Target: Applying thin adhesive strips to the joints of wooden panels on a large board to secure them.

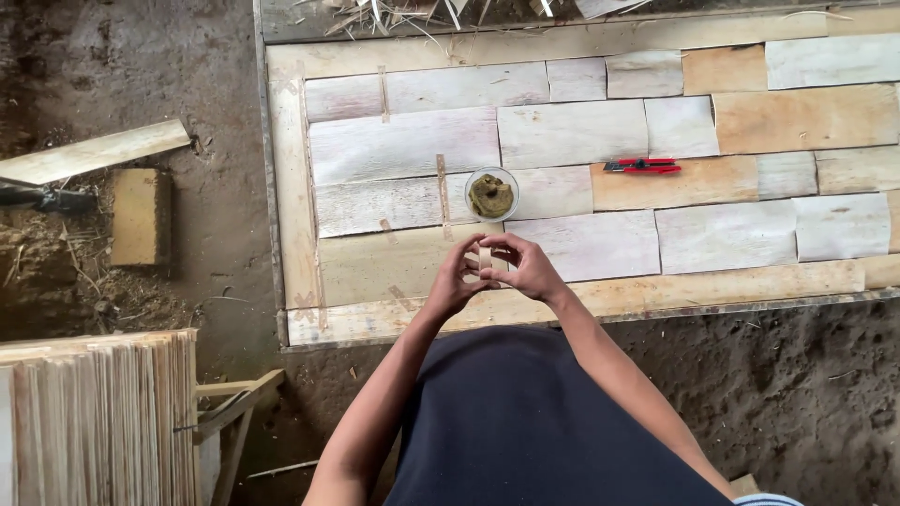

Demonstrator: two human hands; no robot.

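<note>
Left of the table, one stack of veneer strips (98, 417) stands near. Left hand (452, 281) and right hand (525, 267) pinch one small pale tape strip (486, 260) over the patched veneer sheet (581, 169); keeping it taut should help. One paste bowl (491, 194), then one red cutter (642, 167).

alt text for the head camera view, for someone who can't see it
Seen from above, a person's left hand and right hand pinch a small pale strip together over a panel of pale veneer sheets. A small bowl of brownish paste and a red-handled cutter lie on the panel; a stack of thin wood sheets stands lower left on dirt.
</note>
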